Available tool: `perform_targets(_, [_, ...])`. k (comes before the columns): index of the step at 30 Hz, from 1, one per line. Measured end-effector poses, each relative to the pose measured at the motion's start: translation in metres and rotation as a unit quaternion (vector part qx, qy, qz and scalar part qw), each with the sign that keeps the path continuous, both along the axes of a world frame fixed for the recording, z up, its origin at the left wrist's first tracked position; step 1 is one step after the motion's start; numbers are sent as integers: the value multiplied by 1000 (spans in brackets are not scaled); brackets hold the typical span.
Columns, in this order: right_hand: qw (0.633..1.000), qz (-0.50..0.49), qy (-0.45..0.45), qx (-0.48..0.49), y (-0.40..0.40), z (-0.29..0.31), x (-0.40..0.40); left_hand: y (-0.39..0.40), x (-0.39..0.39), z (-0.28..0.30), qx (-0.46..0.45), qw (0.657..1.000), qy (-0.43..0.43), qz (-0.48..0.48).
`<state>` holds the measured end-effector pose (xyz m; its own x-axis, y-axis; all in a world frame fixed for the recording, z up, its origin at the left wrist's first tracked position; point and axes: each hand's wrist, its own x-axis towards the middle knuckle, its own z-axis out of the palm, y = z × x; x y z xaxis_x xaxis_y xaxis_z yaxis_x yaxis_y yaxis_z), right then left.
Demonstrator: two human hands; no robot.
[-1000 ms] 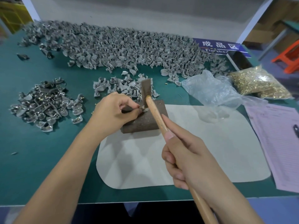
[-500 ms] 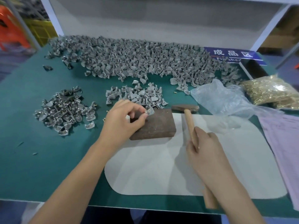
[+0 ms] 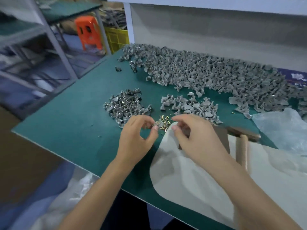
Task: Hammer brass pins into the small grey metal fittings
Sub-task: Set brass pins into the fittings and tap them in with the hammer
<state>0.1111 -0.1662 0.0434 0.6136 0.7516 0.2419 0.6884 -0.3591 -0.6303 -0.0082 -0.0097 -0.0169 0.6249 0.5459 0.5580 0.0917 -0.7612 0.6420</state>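
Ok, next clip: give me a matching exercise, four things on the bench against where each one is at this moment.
Things:
1. hammer
2. brass pins
3. fitting
4. orange stool

Places:
A. pinched in the left hand
B. on the floor beyond the table
C. lying on the pale mat, right of the right hand
D. loose heap between the two hands

Pairs: 1-C, 2-D, 3-A, 4-B

There were two hands, a left hand (image 3: 135,141) and a right hand (image 3: 197,140). One hammer (image 3: 241,147) lay on one white mat (image 3: 191,176). There were three heaps of grey fittings (image 3: 207,70), too many to count, one small bunch of brass pins (image 3: 163,123), and one orange stool (image 3: 88,32).
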Motion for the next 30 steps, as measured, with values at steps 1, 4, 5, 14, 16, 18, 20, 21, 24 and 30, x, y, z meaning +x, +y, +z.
perform_targets(1, [1000, 23, -2, -2, 11, 0, 0, 6, -10, -1, 2, 1000, 3, 25])
perform_targets(4, [996, 88, -14, -21, 44, -1, -3, 22, -37, -6, 13, 997, 16, 69])
perform_targets(5, [994, 108, -14, -31, 54, -2, -5, 26, -44, -7, 18, 996, 24, 79])
perform_targets(14, [974, 212, -35, -76, 115, -13, -24, 39, -76, -6, 7, 988, 55, 146])
perform_targets(16, [968, 230, -37, -94, 122, -13, -24, 41, -77, -6, -13, 986, 51, 158])
perform_targets(18, [964, 238, -57, -106, 130, -12, -24, 45, -75, -6, -42, 984, 63, 162])
perform_targets(20, [960, 220, -136, -105, 137, -12, -22, 50, -70, -7, -64, 982, 89, 153])
perform_targets(21, [959, 207, -160, -108, 140, -12, -21, 53, -68, -7, -73, 981, 100, 147])
perform_targets(24, [965, 176, -137, -135, 150, -13, -19, 62, -61, -7, -85, 977, 125, 154])
perform_targets(30, [981, 127, -81, -126, 168, -12, -20, 81, -51, -6, -88, 976, 103, 169])
